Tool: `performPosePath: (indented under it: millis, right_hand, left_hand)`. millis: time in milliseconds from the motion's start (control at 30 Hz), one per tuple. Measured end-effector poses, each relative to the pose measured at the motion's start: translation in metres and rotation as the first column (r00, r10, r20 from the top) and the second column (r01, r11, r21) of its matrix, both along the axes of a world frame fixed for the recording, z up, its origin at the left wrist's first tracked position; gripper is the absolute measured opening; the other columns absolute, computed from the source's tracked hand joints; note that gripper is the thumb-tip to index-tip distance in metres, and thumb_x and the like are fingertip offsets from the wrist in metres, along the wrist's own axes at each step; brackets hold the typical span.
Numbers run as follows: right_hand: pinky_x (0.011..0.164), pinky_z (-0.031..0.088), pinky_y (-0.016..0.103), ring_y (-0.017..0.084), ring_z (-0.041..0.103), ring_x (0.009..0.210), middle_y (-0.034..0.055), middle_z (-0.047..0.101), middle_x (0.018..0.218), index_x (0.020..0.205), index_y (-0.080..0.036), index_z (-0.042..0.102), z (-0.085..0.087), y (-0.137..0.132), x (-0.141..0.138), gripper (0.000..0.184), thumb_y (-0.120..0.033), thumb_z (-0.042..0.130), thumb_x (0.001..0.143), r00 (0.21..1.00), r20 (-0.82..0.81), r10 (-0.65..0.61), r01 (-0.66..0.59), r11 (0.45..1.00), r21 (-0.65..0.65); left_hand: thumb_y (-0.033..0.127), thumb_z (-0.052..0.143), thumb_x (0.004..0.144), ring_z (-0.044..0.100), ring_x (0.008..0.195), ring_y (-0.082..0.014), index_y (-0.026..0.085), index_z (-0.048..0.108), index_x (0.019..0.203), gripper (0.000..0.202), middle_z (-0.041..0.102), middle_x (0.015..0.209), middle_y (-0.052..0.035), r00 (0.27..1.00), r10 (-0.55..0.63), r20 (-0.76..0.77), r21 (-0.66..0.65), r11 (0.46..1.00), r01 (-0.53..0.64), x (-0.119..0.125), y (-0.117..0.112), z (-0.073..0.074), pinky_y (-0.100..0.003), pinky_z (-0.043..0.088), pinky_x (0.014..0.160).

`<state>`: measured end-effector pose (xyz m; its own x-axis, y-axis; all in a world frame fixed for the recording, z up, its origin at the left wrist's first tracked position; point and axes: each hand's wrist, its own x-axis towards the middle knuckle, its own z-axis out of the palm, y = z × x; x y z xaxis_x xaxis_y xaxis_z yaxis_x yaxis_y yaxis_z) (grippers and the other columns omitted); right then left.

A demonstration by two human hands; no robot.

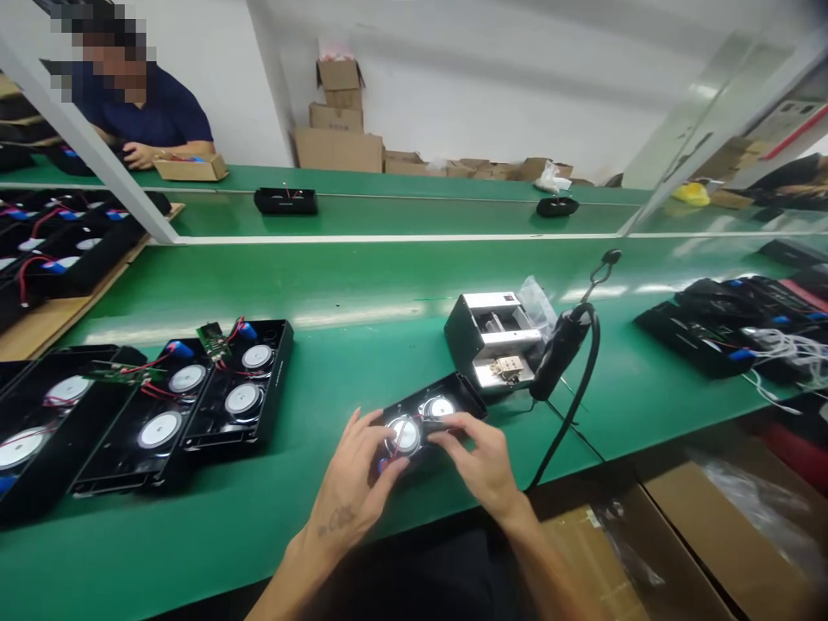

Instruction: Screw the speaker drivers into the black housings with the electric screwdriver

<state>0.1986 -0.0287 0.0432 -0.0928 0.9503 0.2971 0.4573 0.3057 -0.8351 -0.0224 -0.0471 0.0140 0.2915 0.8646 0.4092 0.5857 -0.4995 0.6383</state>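
Observation:
A black speaker housing (396, 404) with two round silver-white speaker magnets sits tilted on the green bench in front of me. My left hand (353, 474) grips its left end, with thumb and fingers close to the nearer magnet and a bit of blue and red wire. Over the middle of the housing, my right hand (482, 457) pinches a small dark piece (435, 425) between thumb and forefinger. What that piece is I cannot make out. Just behind the housing stands a black and silver screw feeder (495, 300), and a black electric screwdriver (561, 349) hangs beside it.
Open speaker housings (275, 379) with wires and green circuit boards (215, 342) lie at left. More black housings (695, 341) and white cables (793, 349) are at right. Cardboard boxes (718, 509) stand below the bench edge. A co-worker (172, 112) sits across the bench.

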Motion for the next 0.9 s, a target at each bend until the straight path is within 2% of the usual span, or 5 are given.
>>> performPosePath:
  millis: [133,233,300,633,900]
  right_hand:
    - [0.070,0.050,0.030,0.018,0.069,0.081,0.0064,0.078,0.093,0.103,-0.022,0.076,0.027,0.034,0.018,0.021,-0.021,0.054,0.102,0.652,0.653,0.385,-0.526,0.850,0.024]
    - [0.061,0.039,0.030,0.018,0.063,0.076,0.0057,0.073,0.088,0.099,-0.019,0.072,0.036,0.037,0.012,0.024,-0.008,0.051,0.098,0.356,0.832,0.426,-0.620,0.774,-0.131]
    - [0.058,0.033,0.032,0.018,0.060,0.073,0.0054,0.071,0.087,0.096,-0.017,0.070,0.038,0.032,0.004,0.021,-0.006,0.052,0.096,0.273,0.847,0.456,-0.629,0.751,-0.201]
    - [0.078,0.040,0.039,0.020,0.056,0.076,0.0073,0.067,0.084,0.091,-0.016,0.067,0.025,0.021,-0.012,0.023,-0.001,0.051,0.086,0.284,0.817,0.502,-0.673,0.711,-0.203]
    - [0.087,0.042,0.040,0.023,0.057,0.085,0.0104,0.070,0.094,0.107,-0.016,0.075,0.027,0.029,0.000,0.038,-0.004,0.052,0.079,0.411,0.641,0.648,-0.681,0.686,-0.256]
  left_hand:
    - [0.034,0.084,0.079,0.041,0.147,-0.0409,0.021,0.049,0.139,0.071,0.066,0.131,-0.0126,0.992,0.002,-0.122,0.025,1.000,0.001,0.000,-0.005,-0.003,-0.075,0.031,0.119]
    - [0.018,0.079,0.080,0.039,0.149,-0.0402,0.021,0.050,0.140,0.067,0.069,0.123,-0.0098,0.977,-0.031,-0.213,0.040,0.998,0.040,0.001,-0.003,-0.007,-0.074,0.029,0.120]
    - [0.012,0.075,0.082,0.040,0.148,-0.0394,0.021,0.053,0.138,0.061,0.072,0.116,-0.0080,0.970,-0.051,-0.237,0.057,0.996,0.066,-0.002,-0.002,-0.007,-0.074,0.030,0.120]
    - [0.005,0.056,0.091,0.039,0.150,-0.0359,0.017,0.050,0.144,0.054,0.076,0.107,-0.0078,0.954,-0.067,-0.293,0.081,0.992,0.094,-0.020,-0.018,-0.007,-0.071,0.030,0.121]
    - [0.012,0.062,0.091,0.062,0.100,-0.0255,0.024,0.058,0.139,0.049,0.077,0.094,-0.0040,0.968,0.025,-0.248,0.086,0.996,-0.003,0.001,-0.012,-0.001,-0.051,0.045,0.102]
